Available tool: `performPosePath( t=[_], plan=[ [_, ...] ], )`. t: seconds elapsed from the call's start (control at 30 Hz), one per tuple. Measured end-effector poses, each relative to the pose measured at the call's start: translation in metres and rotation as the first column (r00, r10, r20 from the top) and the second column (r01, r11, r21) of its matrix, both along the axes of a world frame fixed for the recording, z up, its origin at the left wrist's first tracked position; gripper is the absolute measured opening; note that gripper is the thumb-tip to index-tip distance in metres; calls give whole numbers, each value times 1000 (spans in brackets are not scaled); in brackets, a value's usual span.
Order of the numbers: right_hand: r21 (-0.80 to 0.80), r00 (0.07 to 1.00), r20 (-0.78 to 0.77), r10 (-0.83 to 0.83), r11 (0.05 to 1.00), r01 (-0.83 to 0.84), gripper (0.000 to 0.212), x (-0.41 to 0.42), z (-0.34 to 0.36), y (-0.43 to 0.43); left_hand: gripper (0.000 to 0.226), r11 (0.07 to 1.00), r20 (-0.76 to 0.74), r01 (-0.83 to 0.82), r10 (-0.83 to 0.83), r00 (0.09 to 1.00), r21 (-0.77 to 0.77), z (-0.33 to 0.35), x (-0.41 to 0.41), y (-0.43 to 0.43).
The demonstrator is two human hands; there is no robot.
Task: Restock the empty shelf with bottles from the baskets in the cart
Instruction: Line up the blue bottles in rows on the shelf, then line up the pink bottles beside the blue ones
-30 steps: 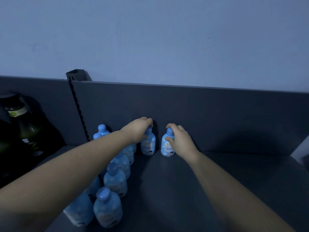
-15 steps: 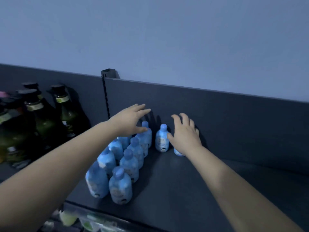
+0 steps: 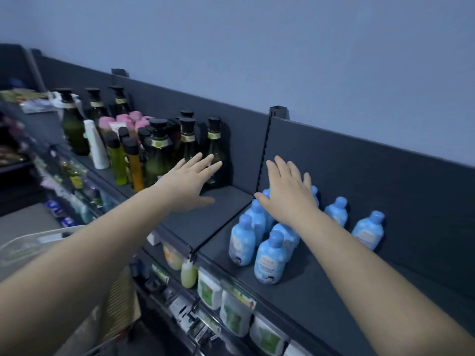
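Several small light-blue bottles (image 3: 270,258) stand in rows on the dark top shelf (image 3: 321,299), two more (image 3: 368,233) set apart near the back panel. My right hand (image 3: 288,194) hovers open above the rear bottles, fingers spread, holding nothing. My left hand (image 3: 191,183) is open too, raised over the bare shelf section left of the divider, in front of the dark green bottles. A white basket rim (image 3: 28,242) shows at the lower left, its contents hidden.
Tall dark green pump bottles (image 3: 159,152), a white bottle (image 3: 96,145), yellow-green bottles and pink-capped ones fill the shelf on the left. A slotted upright (image 3: 263,150) splits the back panel. Pouches and price tags (image 3: 234,309) hang below the shelf edge.
Both hands let go of the two blue bottles placed at the back and pulled away, open. The view has swung left and back, showing the neighbouring shelf and the basket.
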State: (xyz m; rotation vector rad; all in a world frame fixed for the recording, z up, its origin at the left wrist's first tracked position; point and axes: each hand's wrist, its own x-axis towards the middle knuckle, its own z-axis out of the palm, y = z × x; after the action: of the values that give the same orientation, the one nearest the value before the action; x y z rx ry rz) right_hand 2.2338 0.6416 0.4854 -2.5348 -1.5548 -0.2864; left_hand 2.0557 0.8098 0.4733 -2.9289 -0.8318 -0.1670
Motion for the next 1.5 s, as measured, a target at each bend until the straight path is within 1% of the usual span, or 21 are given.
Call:
performPosePath(
  t=[0.1, 0.23, 0.37, 0.57, 0.77, 0.9, 1.03, 1.23, 1.37, 1.5],
  plan=[
    [-36, 998, 3, 66, 997, -66, 81, -38, -2, 27, 91, 997, 5, -69, 69, 998, -27, -3, -46, 12],
    [-65, 978, 11, 209, 976, -208, 80, -116, -12, 76, 92, 979, -2, -200, 201, 980, -47, -17, -137, 37],
    [-102, 947, -21, 321, 942, -321, 80, -197, -28, 120, 92, 950, -15, -297, 297, 955, -97, -36, -227, 58],
    [-119, 914, -48, 402, 907, -405, 79, -294, -56, 167, 94, 913, -23, -393, 393, 919, -107, -69, -336, 88],
    [-184, 881, -70, 468, 862, -472, 81, -361, -83, 203, 94, 866, -31, -480, 481, 876, -137, -89, -408, 95],
    [-197, 844, -91, 528, 822, -535, 81, -385, -103, 222, 94, 832, -38, -521, 524, 851, -191, -109, -438, 98],
    [-243, 809, -140, 571, 772, -587, 80, -398, -127, 241, 88, 787, -88, -558, 556, 826, -265, -136, -447, 98],
    [-272, 764, -220, 606, 714, -645, 75, -399, -172, 280, 86, 732, -171, -592, 571, 803, -337, -181, -443, 121],
    [-329, 752, -275, 599, 677, -659, 79, -391, -205, 309, 87, 669, -181, -624, 610, 771, -404, -206, -431, 146],
    [-347, 726, -343, 597, 637, -688, 76, -387, -244, 333, 86, 605, -218, -654, 636, 740, -454, -234, -418, 165]
  ],
)
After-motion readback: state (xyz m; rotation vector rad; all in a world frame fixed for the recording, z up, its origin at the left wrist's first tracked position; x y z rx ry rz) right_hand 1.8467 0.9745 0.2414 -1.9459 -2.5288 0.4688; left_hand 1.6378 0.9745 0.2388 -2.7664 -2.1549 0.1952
